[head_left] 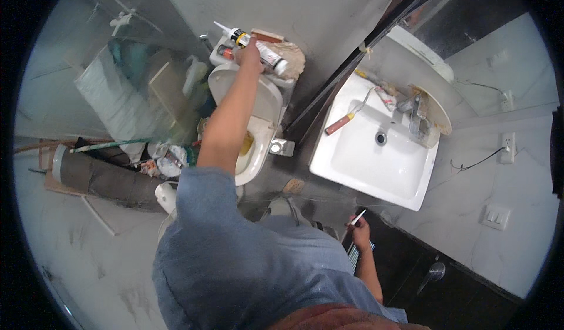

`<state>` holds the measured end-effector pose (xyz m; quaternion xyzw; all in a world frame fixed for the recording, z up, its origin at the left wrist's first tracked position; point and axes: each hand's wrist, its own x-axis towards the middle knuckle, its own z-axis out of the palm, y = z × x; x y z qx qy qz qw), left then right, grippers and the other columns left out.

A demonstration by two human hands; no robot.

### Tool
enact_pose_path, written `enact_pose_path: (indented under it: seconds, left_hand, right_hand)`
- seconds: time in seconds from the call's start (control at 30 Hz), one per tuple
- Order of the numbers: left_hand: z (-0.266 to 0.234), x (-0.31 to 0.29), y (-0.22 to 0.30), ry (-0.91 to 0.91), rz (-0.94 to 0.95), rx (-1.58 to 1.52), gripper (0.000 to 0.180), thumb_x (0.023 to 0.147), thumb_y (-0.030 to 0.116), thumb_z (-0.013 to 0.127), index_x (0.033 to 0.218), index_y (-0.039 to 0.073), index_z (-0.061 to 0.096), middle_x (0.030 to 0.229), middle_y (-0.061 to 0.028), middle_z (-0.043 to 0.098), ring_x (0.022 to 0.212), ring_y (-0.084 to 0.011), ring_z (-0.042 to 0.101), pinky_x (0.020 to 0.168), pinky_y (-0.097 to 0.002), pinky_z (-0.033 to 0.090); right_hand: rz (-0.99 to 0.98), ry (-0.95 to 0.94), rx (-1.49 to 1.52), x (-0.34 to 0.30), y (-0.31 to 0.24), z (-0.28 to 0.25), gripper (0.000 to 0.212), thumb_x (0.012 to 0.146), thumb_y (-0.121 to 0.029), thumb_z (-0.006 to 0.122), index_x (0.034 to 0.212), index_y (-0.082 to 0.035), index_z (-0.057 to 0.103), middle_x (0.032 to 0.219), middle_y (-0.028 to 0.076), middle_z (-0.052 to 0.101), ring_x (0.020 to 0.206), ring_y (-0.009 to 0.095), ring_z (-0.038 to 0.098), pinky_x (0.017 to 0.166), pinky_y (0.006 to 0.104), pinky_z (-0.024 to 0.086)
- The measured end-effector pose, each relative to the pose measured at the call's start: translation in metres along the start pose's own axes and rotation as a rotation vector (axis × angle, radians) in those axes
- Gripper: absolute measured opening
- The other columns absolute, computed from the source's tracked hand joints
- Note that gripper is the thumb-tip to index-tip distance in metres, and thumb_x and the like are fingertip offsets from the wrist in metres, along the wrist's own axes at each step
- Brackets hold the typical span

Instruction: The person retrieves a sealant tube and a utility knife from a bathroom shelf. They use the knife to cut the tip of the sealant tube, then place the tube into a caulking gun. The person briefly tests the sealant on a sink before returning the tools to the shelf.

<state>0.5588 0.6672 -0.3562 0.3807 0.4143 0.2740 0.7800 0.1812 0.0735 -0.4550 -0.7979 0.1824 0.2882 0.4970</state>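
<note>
My left arm stretches out over the toilet. My left hand (249, 55) is closed around a white sealant tube (272, 57) with a dark and yellow band, its pointed nozzle tilting up to the left. The tube is above the toilet tank (217, 59), where a small orange-labelled container (226, 51) and a crumpled beige cloth-like piece (294, 57) lie. Low on the right, my right hand (361, 233) grips a white pointed nozzle (358, 217). A striped, shiny thing (353, 256) shows beside that hand; its kind is unclear.
A white sink (364, 174) stands to the right, with a wooden-handled tool (341, 123) on its left rim and clutter at its back. Left of the toilet bowl (257, 165) are boards, a rolled grey sheet (117, 177) and crumpled rubbish (170, 161). A door (437, 295) is at lower right.
</note>
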Motion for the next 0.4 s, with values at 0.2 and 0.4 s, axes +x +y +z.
enact_pose_path:
  seconds: [0.2, 0.4]
  left_hand:
    - [0.031, 0.065, -0.018, 0.211, -0.132, 0.194, 0.056, 0.089, 0.018, 0.074, 0.13, -0.011, 0.05, 0.125, -0.0207, 0.063, 0.097, -0.0324, 0.071, 0.082, -0.0438, 0.06]
    - [0.007, 0.071, -0.045, -0.112, 0.001, 0.25, 0.066, 0.088, 0.017, 0.075, 0.146, 0.006, 0.046, 0.136, -0.0213, 0.055, 0.121, -0.0264, 0.062, 0.084, -0.0303, 0.058]
  right_hand:
    - [0.15, -0.016, -0.057, -0.055, -0.007, -0.017, 0.029, 0.084, 0.006, 0.068, 0.111, -0.003, 0.065, 0.091, 0.003, 0.066, 0.081, 0.014, 0.063, 0.072, 0.0296, 0.051]
    - [-0.03, -0.011, 0.003, -0.037, -0.082, -0.012, 0.037, 0.083, 0.002, 0.072, 0.118, -0.008, 0.068, 0.096, 0.004, 0.068, 0.089, 0.015, 0.064, 0.082, 0.0313, 0.051]
